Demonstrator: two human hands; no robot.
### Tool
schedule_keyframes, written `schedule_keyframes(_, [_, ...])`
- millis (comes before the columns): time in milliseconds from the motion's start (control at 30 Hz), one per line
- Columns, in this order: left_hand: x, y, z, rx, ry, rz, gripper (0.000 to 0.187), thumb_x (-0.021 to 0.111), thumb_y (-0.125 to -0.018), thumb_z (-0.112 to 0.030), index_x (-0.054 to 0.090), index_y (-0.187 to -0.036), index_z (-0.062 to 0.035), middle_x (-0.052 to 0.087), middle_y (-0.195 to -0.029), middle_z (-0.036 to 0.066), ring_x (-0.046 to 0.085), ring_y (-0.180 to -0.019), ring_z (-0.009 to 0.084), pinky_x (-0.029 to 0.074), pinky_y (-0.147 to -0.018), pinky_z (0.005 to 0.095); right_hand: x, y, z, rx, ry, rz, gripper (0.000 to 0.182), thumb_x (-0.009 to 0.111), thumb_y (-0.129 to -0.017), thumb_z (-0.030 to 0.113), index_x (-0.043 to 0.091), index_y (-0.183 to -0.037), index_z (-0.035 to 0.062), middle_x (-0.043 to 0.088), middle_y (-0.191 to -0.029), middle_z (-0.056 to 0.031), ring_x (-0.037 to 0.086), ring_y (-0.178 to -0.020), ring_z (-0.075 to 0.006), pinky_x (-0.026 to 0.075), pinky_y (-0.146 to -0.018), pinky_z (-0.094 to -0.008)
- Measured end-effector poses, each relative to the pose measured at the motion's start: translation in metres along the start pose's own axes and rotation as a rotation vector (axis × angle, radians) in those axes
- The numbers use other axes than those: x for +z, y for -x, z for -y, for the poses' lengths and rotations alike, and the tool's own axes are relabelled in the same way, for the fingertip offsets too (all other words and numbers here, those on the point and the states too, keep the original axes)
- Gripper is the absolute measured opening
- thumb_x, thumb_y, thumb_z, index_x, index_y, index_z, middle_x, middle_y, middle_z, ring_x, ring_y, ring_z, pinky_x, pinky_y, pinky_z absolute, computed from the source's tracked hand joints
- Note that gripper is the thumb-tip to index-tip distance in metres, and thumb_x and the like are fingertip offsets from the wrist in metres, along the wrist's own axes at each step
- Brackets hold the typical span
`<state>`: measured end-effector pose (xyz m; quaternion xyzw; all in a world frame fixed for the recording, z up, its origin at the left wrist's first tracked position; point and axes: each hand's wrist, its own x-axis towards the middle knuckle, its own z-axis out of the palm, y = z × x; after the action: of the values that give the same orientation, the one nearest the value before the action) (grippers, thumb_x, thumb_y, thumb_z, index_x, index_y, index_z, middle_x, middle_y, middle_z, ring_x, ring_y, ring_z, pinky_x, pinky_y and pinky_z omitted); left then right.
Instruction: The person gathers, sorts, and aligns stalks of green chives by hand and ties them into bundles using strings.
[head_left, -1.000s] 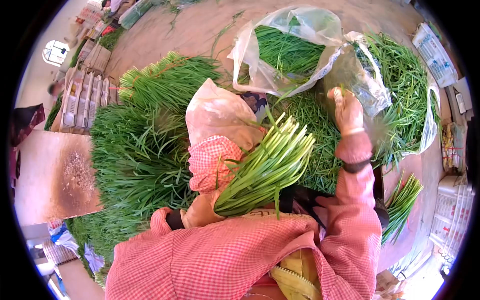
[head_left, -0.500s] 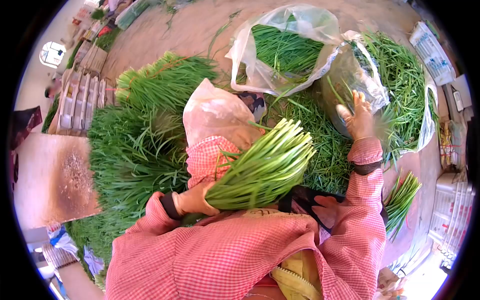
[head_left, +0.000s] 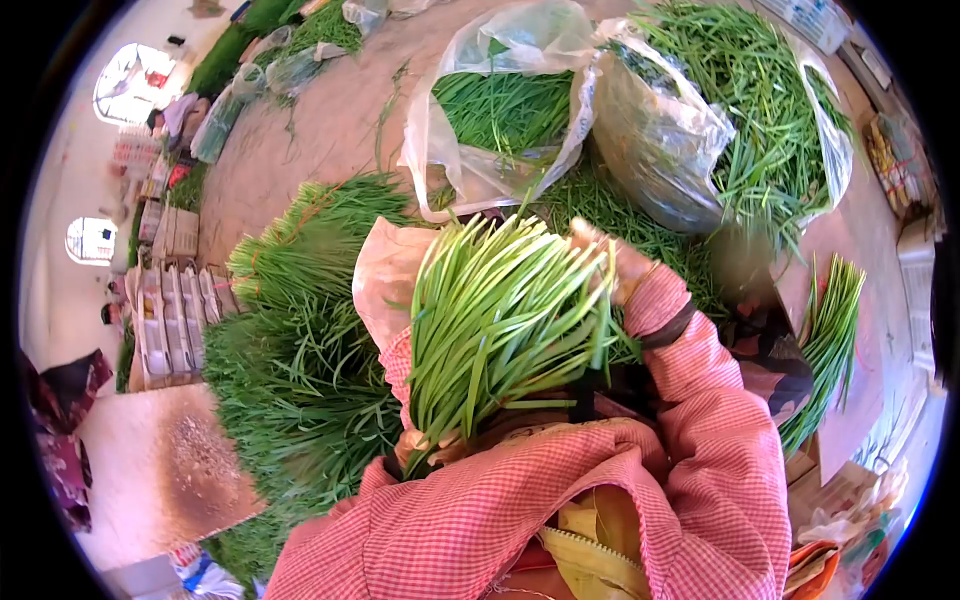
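A thick bunch of garlic chives [head_left: 505,320] lies across my lap area, its pale stalk ends upward and its green leaves toward me. My left hand [head_left: 425,447] is closed around the bunch low down, partly covered by leaves. My right hand [head_left: 615,262] is at the right side of the pale ends, fingers stretched toward them and a little blurred. Behind the bunch a pale cloth cover [head_left: 385,275] sits over my knee. Loose chives [head_left: 640,230] are heaped just beyond my right hand.
Left of me is a large pile of chives [head_left: 300,390], with a tied bundle [head_left: 320,235] behind it. Two plastic bags hold greens: an upright clear bag [head_left: 425,175] ahead and a fuller bag [head_left: 660,150] to its right. A smaller bunch [head_left: 830,350] lies at right. A stained board [head_left: 170,460] stands at left.
My right hand has come back from the plastic bag to the stalk ends of the bunch. The bunch has turned more upright in my left hand. The view has shifted.
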<state>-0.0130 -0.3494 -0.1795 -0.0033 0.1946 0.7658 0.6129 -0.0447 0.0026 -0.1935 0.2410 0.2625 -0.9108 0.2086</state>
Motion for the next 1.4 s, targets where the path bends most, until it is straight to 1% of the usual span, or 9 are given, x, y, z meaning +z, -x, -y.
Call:
schedule_keyframes(67, [-0.001, -0.001, 0.006, -0.005, 0.057, 0.032, 0.059, 0.074, -0.068, -0.026, 0.046, -0.113, 0.0000, 0.056, -0.099, 0.009, 0.054, -0.081, 0.0157, 0.041, -0.075, 0.0309, -0.070, -0.013, 0.023, -0.195, -0.168, 0.618, 0.035, 0.048, -0.090, 0.033, 0.058, -0.100, 0.0016, 0.053, -0.062, -0.0008, 0.048, -0.048, -0.0087, 0.040, -0.043, -0.0201])
schedule_keyframes(267, [-0.002, 0.001, 0.010, -0.024, 0.097, 0.061, 0.056, 0.072, -0.068, -0.025, 0.047, -0.110, -0.0003, 0.056, -0.093, 0.008, 0.054, -0.075, 0.0143, 0.040, -0.071, 0.0293, -0.089, 0.032, 0.010, -0.260, 0.261, -0.390, 0.073, 0.056, -0.077, 0.055, 0.037, -0.127, 0.0057, 0.052, -0.110, -0.0105, 0.050, -0.100, -0.0218, 0.044, -0.079, -0.0376])
schedule_keyframes(467, [-0.004, -0.014, 0.005, -0.041, 0.066, 0.087, 0.052, 0.071, -0.068, -0.025, 0.048, -0.107, -0.0005, 0.056, -0.088, 0.006, 0.054, -0.069, 0.0130, 0.040, -0.066, 0.0278, -0.049, 0.027, -0.031, -0.251, 0.146, 0.183, 0.082, 0.054, -0.075, 0.060, 0.031, -0.133, 0.0072, 0.029, -0.138, -0.0144, 0.024, -0.128, -0.0274, 0.021, -0.101, -0.0502])
schedule_keyframes(600, [0.000, -0.013, 0.002, -0.038, 0.044, 0.102, 0.050, 0.071, -0.068, -0.024, 0.048, -0.105, -0.0007, 0.056, -0.084, 0.005, 0.053, -0.065, 0.0120, 0.040, -0.063, 0.0267, -0.043, -0.001, -0.025, -0.716, 0.647, -0.031, 0.031, 0.047, -0.089, 0.033, 0.061, -0.102, 0.0088, 0.061, -0.104, -0.0072, 0.054, -0.099, -0.0186, 0.035, -0.094, -0.0331])
schedule_keyframes(800, [0.009, -0.003, -0.011, -0.002, -0.097, 0.053, 0.046, 0.069, -0.068, -0.024, 0.049, -0.102, -0.0009, 0.056, -0.079, 0.004, 0.053, -0.060, 0.0107, 0.040, -0.058, 0.0251, -0.061, 0.077, 0.056, -1.255, -0.164, -0.530, 0.024, 0.062, -0.077, 0.027, 0.057, -0.089, 0.0067, 0.058, -0.075, -0.0019, 0.052, -0.070, -0.0145, 0.043, -0.077, -0.0294])
schedule_keyframes(967, [0.023, -0.020, -0.049, 0.065, -0.326, 0.006, 0.054, 0.066, -0.068, -0.027, 0.043, -0.108, 0.0010, 0.048, -0.065, 0.000, 0.045, -0.048, 0.0083, 0.033, -0.051, 0.0251, -0.108, 0.117, 0.059, -0.843, 0.136, -0.806, 0.018, 0.060, -0.081, 0.030, 0.058, -0.092, 0.0167, 0.048, -0.058, 0.0077, 0.031, -0.037, -0.0045, 0.023, -0.033, -0.0190])
schedule_keyframes(1067, [0.055, -0.050, -0.075, -0.020, -0.504, -0.036, 0.029, 0.064, -0.067, -0.031, 0.046, -0.075, -0.0099, 0.049, -0.055, -0.002, 0.047, -0.047, 0.0106, 0.036, -0.053, 0.0260, -0.106, 0.070, 0.015, -0.419, 0.193, -0.400, 0.032, 0.054, -0.085, 0.031, 0.052, -0.105, 0.0058, 0.063, -0.081, -0.0031, 0.050, -0.048, -0.0073, 0.030, -0.036, -0.0185])
schedule_keyframes(1167, [0.066, -0.068, -0.091, -0.012, -0.573, -0.001, 0.058, 0.069, -0.063, -0.026, 0.043, -0.109, -0.0030, 0.055, -0.073, 0.007, 0.050, -0.051, 0.0142, 0.039, -0.054, 0.0272, -0.064, 0.000, -0.026, -0.210, 0.170, 0.169, 0.068, 0.058, -0.075, 0.054, 0.047, -0.118, 0.0019, 0.047, -0.121, -0.0179, 0.048, -0.109, -0.0295, 0.041, -0.086, -0.0417])
schedule_keyframes(1400, [0.102, -0.068, -0.090, -0.084, -0.653, -0.103, 0.091, 0.074, -0.058, -0.003, 0.025, -0.134, -0.0070, 0.048, -0.120, 0.015, 0.053, -0.101, 0.0281, 0.051, -0.070, 0.0344, 0.018, -0.048, -0.038, -0.404, -0.307, 0.501, 0.086, 0.050, -0.074, 0.064, 0.030, -0.132, 0.0045, 0.039, -0.130, -0.0191, 0.041, -0.117, -0.0324, 0.033, -0.099, -0.0454])
